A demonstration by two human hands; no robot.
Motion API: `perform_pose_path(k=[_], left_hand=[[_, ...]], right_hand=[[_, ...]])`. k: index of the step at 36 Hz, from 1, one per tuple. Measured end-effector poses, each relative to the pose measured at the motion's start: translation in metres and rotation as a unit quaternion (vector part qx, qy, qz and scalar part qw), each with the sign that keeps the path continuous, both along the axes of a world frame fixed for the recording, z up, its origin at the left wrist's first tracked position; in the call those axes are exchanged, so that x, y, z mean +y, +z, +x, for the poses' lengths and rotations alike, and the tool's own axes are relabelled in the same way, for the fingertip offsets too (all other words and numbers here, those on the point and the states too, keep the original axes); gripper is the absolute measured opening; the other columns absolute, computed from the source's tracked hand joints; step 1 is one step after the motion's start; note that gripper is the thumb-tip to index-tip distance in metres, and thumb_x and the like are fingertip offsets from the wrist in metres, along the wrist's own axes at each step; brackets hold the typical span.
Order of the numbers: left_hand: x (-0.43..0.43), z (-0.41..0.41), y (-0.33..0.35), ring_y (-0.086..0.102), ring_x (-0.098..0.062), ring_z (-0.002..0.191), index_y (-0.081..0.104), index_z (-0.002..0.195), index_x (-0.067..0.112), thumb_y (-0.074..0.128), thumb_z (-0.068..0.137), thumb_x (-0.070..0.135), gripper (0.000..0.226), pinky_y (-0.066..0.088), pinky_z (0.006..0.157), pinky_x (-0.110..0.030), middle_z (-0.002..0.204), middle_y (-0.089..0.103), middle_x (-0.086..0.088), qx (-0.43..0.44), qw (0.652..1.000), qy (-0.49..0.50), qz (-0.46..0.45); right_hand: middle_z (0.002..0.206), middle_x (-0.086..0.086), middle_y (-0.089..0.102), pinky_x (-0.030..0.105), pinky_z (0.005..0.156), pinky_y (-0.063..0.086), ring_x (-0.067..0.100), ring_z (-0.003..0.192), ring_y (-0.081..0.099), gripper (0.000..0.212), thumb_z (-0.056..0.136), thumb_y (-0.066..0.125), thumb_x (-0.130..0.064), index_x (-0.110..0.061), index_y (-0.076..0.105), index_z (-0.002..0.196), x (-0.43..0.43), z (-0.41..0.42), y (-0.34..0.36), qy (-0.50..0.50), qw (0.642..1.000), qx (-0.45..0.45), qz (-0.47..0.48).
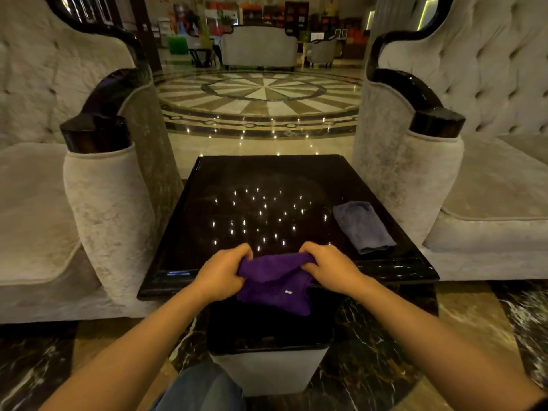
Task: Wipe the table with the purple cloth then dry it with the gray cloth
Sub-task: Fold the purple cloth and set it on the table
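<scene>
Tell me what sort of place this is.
Probably a hotel lobby or similar lounge: tufted armchairs flank a glossy dark table, a patterned marble floor spreads beyond, and more seating stands further back.

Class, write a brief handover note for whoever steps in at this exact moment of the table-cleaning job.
Left hand and right hand: both grip the purple cloth, bunched at the near edge of the dark table.
Gray cloth: folded, lying untouched on the table's right side.
Done: purple cloth picked up.
Left: wipe the tabletop with it, then dry with the gray cloth.
</scene>
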State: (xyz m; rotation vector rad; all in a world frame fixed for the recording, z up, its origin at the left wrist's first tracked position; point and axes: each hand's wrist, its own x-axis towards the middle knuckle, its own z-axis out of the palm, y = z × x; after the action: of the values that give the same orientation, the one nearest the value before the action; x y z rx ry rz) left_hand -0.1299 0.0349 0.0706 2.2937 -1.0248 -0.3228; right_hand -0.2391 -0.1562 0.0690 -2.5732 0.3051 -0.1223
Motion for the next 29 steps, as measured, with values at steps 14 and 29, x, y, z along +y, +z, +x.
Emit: perform_pose_path(k=[14, 29], left_hand=[[-0.006, 0.002, -0.008, 0.061, -0.022, 0.089, 0.056, 0.073, 0.024, 0.061, 0.069, -0.007, 0.031, 0.052, 0.08, -0.04, 0.089, 0.065, -0.006, 0.166, 0.983, 0.079, -0.02], [-0.004, 0.008, 0.021, 0.062, -0.006, 0.06, 0.054, 0.083, 0.017, 0.063, 0.082, 0.015, 0.01, 0.048, 0.048, -0.016, 0.074, 0.062, 0.002, 0.241, 0.96, 0.061, -0.128]], right_hand=[[0.074, -0.005, 0.056, 0.017, 0.043, 0.044, 0.009, 0.065, 0.056, 0.023, 0.083, 0.057, -0.012, -0.029, 0.048, 0.069, -0.006, 0.001, -0.012, -0.043, 0.981, 0.055, 0.18], [0.084, 0.0, 0.059, 0.015, 0.052, 0.055, 0.013, 0.079, 0.062, 0.02, 0.083, 0.06, -0.005, -0.023, 0.051, 0.08, -0.011, 0.012, 0.01, -0.064, 0.931, -0.115, 0.34]])
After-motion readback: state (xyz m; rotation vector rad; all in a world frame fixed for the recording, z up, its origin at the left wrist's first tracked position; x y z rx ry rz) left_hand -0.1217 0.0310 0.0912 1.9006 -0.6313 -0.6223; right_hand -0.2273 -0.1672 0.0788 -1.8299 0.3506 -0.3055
